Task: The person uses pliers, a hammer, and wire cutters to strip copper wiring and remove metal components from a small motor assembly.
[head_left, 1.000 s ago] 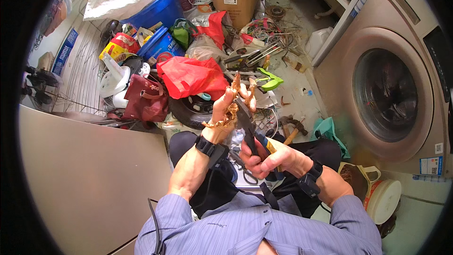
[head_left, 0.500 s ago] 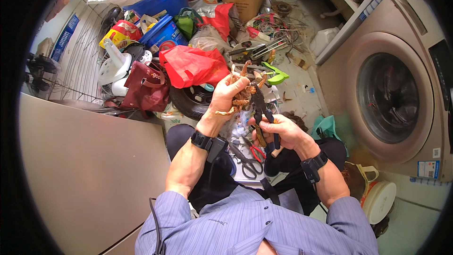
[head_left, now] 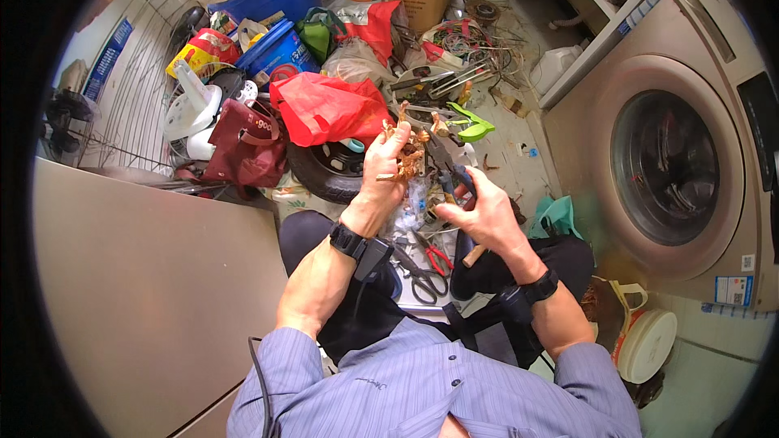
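Observation:
My left hand [head_left: 381,174] is closed around a brown, copper-coloured knotted piece [head_left: 411,162] with several stubby prongs; I cannot make out its kind. In my right hand [head_left: 493,215] are pliers [head_left: 442,156] with dark jaws and dark blue handles. Their jaws point up and left, touching or just beside the piece; which one is unclear. My right thumb stands away from the handles. Below my hands lie black-handled scissors [head_left: 426,284], red-handled pliers [head_left: 436,255] and a wooden handle [head_left: 474,255], close to my feet.
Beyond my left hand are a red bag [head_left: 329,109], a black tyre [head_left: 312,174] and a maroon bag [head_left: 243,146]. A bright green plastic piece [head_left: 473,126] lies beyond the pliers, before tangled wires [head_left: 479,45]. A washing machine [head_left: 600,138] stands right, a flat beige panel [head_left: 146,276] left.
My right hand has moved slightly up and right, its thumb lifting from the handles. The pliers' handles have swung from pointing down to slanting right. My left hand still holds the brown piece.

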Available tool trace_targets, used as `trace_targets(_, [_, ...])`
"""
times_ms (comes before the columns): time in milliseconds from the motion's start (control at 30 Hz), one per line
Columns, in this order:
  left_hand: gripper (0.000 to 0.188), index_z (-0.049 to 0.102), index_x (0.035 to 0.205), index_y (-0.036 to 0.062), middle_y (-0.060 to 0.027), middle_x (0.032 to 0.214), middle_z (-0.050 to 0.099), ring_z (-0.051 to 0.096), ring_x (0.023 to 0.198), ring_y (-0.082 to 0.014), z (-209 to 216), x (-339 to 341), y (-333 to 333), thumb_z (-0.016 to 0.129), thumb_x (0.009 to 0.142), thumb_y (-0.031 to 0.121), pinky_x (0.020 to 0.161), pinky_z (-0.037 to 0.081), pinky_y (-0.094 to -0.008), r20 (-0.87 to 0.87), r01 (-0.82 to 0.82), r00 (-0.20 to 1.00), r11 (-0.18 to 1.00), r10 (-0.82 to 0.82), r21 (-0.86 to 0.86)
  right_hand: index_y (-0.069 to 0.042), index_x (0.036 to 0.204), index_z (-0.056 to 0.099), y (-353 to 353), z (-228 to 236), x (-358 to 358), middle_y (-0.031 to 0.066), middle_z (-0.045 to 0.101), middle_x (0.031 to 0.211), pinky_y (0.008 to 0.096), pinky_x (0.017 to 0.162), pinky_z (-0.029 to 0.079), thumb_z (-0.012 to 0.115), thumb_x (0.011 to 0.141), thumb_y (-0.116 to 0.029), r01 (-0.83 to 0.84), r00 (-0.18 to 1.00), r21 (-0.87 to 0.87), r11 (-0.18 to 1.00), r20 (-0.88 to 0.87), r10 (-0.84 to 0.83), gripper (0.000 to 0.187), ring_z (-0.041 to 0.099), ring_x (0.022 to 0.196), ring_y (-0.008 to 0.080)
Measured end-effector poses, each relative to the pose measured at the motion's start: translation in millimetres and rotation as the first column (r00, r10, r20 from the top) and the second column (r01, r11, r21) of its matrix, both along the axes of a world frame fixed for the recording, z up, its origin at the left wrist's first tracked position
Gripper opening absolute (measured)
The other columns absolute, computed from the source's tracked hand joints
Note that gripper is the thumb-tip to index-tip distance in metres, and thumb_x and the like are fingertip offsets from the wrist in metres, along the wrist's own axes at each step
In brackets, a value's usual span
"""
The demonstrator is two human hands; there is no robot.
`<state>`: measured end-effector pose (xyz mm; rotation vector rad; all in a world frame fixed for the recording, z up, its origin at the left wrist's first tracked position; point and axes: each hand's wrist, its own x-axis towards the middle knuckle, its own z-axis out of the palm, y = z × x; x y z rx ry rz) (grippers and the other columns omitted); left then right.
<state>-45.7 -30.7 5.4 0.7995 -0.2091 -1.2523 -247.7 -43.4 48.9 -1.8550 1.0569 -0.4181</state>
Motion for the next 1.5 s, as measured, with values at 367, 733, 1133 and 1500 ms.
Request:
trace_targets(367, [0.024, 0.065, 0.097, 0.0023, -0.0011, 0.083, 0.066, 0.054, 0.070, -0.0079, -17.7, -20.1, -25.3, 0.070, 0.096, 0.025, 0.063, 0.046, -0.0273, 0.358, -0.227, 0.910, 0.974, 0.209, 0.007, 0.007, 0.132, 0.042, -4.9, -62.4, 19.0, 0.0230, 0.053, 0.107, 0.0478, 0.082, 0.051, 0.065, 0.070, -0.003, 0.058, 0.941, -0.589, 0.806, -0.236, -0.241, 0.067, 0.059, 0.096, 0.0392])
trace_targets(733, [0.019, 0.061, 0.097, 0.0058, -0.0022, 0.086, 0.067, 0.061, 0.070, -0.0104, -4.6, -12.5, -9.8, 0.064, 0.099, 0.025, 0.063, 0.052, -0.0285, 0.241, -0.059, 0.970, 0.995, 0.039, 0.078, 0.008, 0.126, 0.040, 0.0, -56.7, 14.1, 0.0339, 0.057, 0.109, 0.0547, 0.088, 0.049, 0.061, 0.072, -0.004, 0.032, 0.980, -0.369, 0.929, -0.173, -0.103, 0.059, 0.057, 0.100, 0.0529])
trace_targets(1133, [0.025, 0.064, 0.101, 0.0074, -0.0052, 0.085, 0.070, 0.068, 0.068, -0.0172, -20.0, 3.8, -12.6, 0.061, 0.099, 0.033, 0.055, 0.055, -0.0315, -0.003, 0.037, 0.999, 0.999, -0.037, -0.017, -0.008, 0.110, 0.049, 11.7, -34.4, 22.2, -0.0002, 0.051, 0.084, 0.0262, 0.053, 0.038, 0.058, 0.075, 0.004, -0.308, 0.707, 0.751, 0.584, 0.592, -0.388, 0.038, 0.049, 0.063, 0.0112])
trace_targets(1500, [0.032, 0.065, 0.110, 0.0047, -0.0149, 0.095, 0.072, 0.071, 0.078, -0.0210, -16.8, 11.7, -3.2, 0.055, 0.103, 0.034, 0.062, 0.059, -0.0362, 0.061, 0.260, 0.966, 0.954, -0.253, -0.147, -0.003, 0.123, 0.052, -11.2, -42.2, -19.2, 0.0037, 0.060, 0.094, 0.0298, 0.073, 0.048, 0.068, 0.084, -0.009, -0.239, 0.758, 0.645, 0.726, 0.592, -0.275, 0.042, 0.058, 0.080, 0.0135])
